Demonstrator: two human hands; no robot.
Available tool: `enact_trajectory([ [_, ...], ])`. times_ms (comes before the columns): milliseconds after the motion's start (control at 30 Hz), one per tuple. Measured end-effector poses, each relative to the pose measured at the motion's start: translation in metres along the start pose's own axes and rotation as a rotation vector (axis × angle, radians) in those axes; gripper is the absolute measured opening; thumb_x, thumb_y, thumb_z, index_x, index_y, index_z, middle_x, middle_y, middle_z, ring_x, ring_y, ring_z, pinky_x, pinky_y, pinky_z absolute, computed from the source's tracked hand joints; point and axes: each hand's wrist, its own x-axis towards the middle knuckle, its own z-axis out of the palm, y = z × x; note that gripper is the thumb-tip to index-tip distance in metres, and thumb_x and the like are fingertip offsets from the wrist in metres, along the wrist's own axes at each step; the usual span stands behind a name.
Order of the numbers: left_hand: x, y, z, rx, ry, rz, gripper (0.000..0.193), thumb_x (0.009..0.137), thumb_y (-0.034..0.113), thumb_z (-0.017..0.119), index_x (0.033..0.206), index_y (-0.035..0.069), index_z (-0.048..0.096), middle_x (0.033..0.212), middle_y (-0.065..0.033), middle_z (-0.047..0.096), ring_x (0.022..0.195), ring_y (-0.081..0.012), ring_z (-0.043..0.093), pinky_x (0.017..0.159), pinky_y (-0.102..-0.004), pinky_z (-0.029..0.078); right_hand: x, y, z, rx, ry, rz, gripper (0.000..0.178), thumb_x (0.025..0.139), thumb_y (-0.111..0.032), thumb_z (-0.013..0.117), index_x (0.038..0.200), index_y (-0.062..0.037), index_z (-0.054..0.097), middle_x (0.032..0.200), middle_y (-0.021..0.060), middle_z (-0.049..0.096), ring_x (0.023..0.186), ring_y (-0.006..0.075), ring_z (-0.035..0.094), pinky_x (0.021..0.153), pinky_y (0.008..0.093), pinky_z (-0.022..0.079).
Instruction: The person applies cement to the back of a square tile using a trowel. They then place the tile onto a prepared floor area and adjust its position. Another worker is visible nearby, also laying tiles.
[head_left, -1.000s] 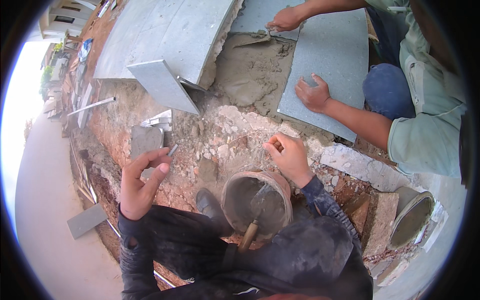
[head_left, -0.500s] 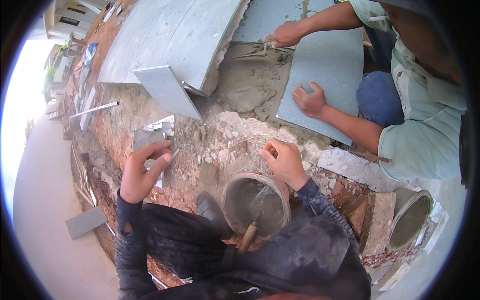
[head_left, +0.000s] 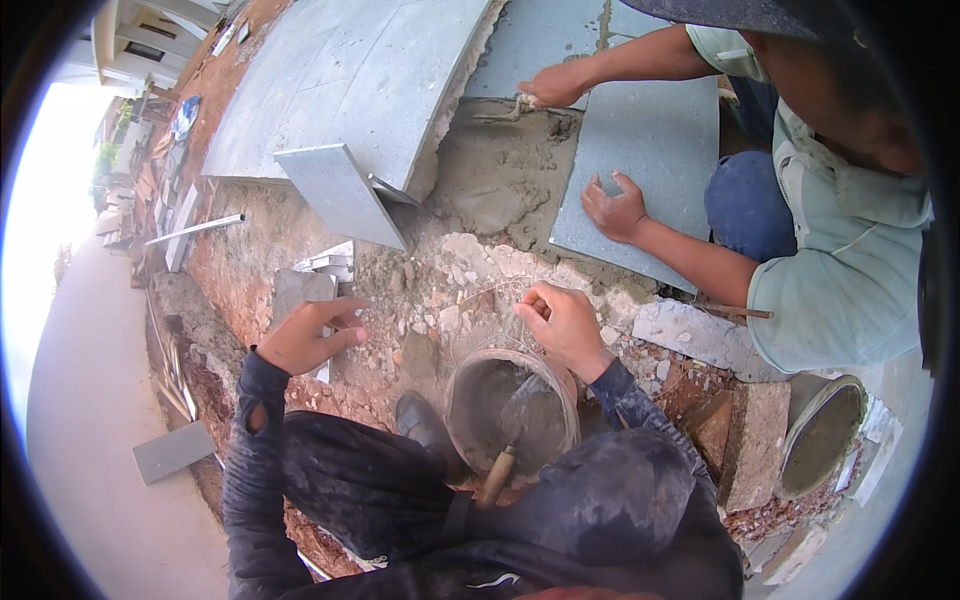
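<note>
My left hand [head_left: 313, 335] hangs over the rubble with its fingers stretched to the right and the thumb apart, holding nothing. My right hand [head_left: 565, 325] is closed in a pinch just above the bucket [head_left: 572, 385]; what sits in its fingers, if anything, is too small to make out. A faint thin line, like string or wire, curves over the rubble beside it. Inside the mortar-smeared bucket, between my knees, leans a trowel [head_left: 496, 478] with its wooden handle towards me. Below my left hand lie a grey tile piece [head_left: 300, 290] and metal pieces [head_left: 335, 260].
At right, a co-worker's hand [head_left: 615, 208] rests on a large grey tile [head_left: 650, 130]; the other [head_left: 555, 85] works a trowel over wet mortar [head_left: 510, 185]. A loose tile [head_left: 340, 195] leans against the raised tiled slab [head_left: 350, 90]. A second bucket [head_left: 822, 440] holds mortar at right.
My left hand has shifted slightly right and turned, its fingers now pointing right. My right hand stays pinched in nearly the same place. The co-worker's trowel hand has moved slightly left.
</note>
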Motion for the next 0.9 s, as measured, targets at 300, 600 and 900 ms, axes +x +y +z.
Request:
enact_trajectory([
  [300, -0.003, 0.0, 0.005, -0.024, -0.023, 0.033, 0.04, 0.089, 0.018, 0.063, 0.124, 0.0, 0.055, 0.086, -0.0094, 0.067, 0.082, -0.0208, 0.064, 0.081, -0.0333, 0.049, -0.001, -0.002, 0.0, -0.012, -0.028, -0.009, 0.017, 0.079, -0.024, 0.066, 0.077, -0.0074, 0.061, 0.058, 0.0088, 0.058, 0.056, 0.027, 0.059, 0.054, 0.0382, 0.044],
  [600, -0.009, -0.001, 0.009, -0.049, -0.013, 0.042, 0.042, 0.088, 0.027, 0.064, 0.122, 0.003, 0.057, 0.085, -0.0125, 0.068, 0.081, -0.0242, 0.065, 0.078, -0.0351, 0.049, -0.006, -0.009, 0.001, -0.012, -0.055, -0.007, 0.018, 0.08, -0.024, 0.066, 0.077, -0.0074, 0.061, 0.059, 0.0083, 0.058, 0.056, 0.0268, 0.058, 0.055, 0.0383, 0.044],
  [900, -0.011, 0.007, 0.008, -0.053, -0.051, 0.034, 0.042, 0.088, 0.021, 0.065, 0.124, 0.002, 0.055, 0.089, -0.0118, 0.068, 0.083, -0.0235, 0.065, 0.082, -0.0352, 0.049, -0.021, 0.005, 0.011, -0.231, -0.252, -0.056, 0.034, 0.084, -0.04, 0.062, 0.08, -0.0062, 0.062, 0.069, 0.0119, 0.062, 0.07, 0.0308, 0.06, 0.064, 0.0416, 0.045],
])
